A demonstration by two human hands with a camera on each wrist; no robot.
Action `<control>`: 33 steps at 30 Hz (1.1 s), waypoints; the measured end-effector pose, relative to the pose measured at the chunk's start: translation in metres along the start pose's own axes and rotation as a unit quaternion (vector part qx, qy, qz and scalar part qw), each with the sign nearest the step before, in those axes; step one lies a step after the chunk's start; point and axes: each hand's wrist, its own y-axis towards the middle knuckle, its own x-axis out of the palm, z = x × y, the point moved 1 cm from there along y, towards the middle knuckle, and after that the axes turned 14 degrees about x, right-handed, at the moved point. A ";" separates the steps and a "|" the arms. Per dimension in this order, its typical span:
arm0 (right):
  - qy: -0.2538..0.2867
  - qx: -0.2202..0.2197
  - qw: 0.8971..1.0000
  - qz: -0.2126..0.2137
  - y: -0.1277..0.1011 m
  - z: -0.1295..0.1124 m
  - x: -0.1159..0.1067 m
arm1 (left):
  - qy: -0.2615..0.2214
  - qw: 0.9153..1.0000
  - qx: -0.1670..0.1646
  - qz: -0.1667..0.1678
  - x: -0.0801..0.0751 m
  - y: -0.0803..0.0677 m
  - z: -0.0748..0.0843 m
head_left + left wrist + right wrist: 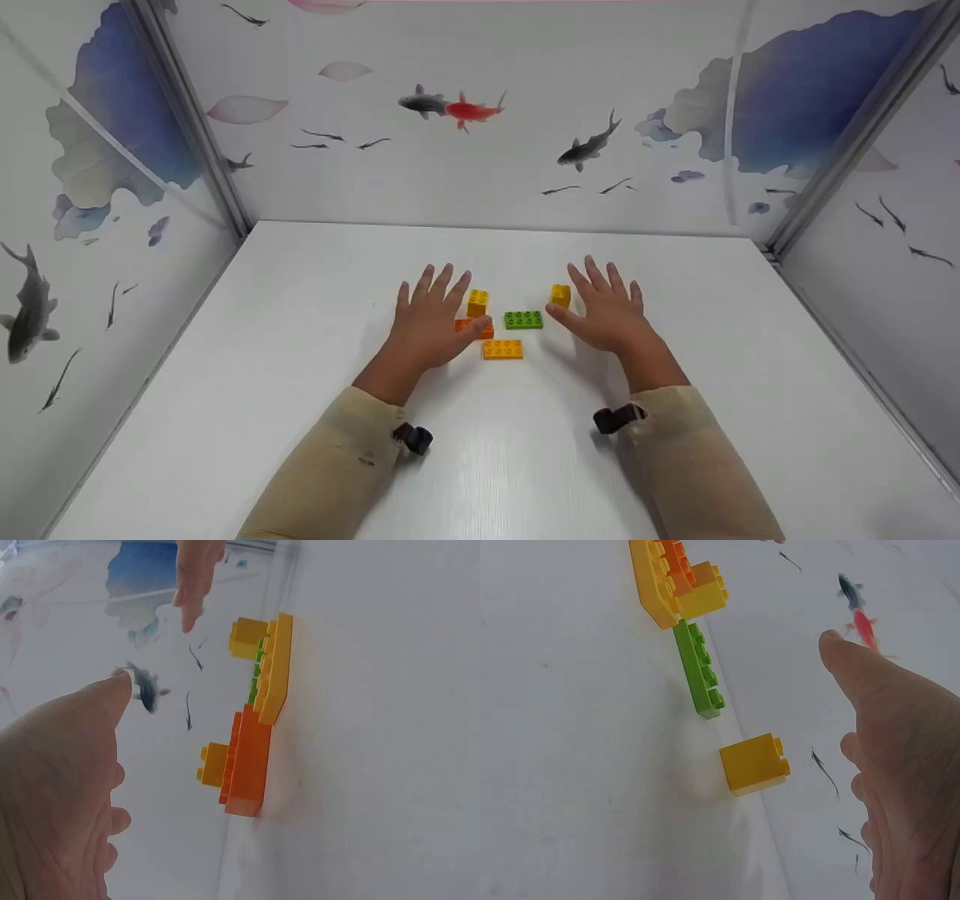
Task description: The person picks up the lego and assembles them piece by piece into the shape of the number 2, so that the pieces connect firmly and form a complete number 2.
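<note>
Fingers spread and straight, the left hand [431, 322] hovers beside an orange brick [463, 327], its thumb covering part of that brick in the head view. Just behind stands a small yellow brick [478, 303]. The right hand [609, 319] is likewise spread, its thumb overlapping the edge of another small yellow brick [560, 295]. Between the hands lie a flat green brick [523, 320] and, nearer the body, a yellow-orange brick [502, 349]. Both wrist views show a gap between each hand and the bricks [247, 765] [754, 763]; neither hand holds anything.
The bricks rest on a white table [480, 450]. White panels printed with fish [472, 112] and blue shapes enclose it at the back and both sides, joined by metal corner posts [187, 112]. A dark camera [415, 438] sits at the left wrist, another [616, 418] at the right.
</note>
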 end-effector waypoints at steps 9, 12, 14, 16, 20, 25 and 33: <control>0.032 -0.004 0.999 -0.005 0.004 -0.012 0.005 | -0.066 0.996 0.062 0.015 0.008 -0.005 0.013; 0.039 -0.007 0.999 -0.005 0.005 -0.012 0.005 | -0.125 0.988 0.089 0.017 0.012 -0.007 0.016; 0.045 -0.009 0.999 -0.005 0.007 -0.012 0.005 | -0.161 0.982 0.095 0.013 0.015 -0.009 0.017; 0.051 -0.011 0.999 -0.004 0.010 -0.013 0.005 | -0.190 0.977 0.094 0.006 0.017 -0.010 0.018; 0.087 -0.008 0.996 -0.010 0.017 -0.015 0.005 | -0.229 0.970 0.085 -0.015 0.022 -0.008 0.018; 0.156 0.005 0.987 -0.031 0.025 -0.013 0.009 | -0.246 0.966 0.078 -0.030 0.029 -0.004 0.017; 0.254 0.025 0.965 -0.059 0.030 0.001 0.019 | -0.239 0.968 0.059 -0.052 0.035 0.001 0.016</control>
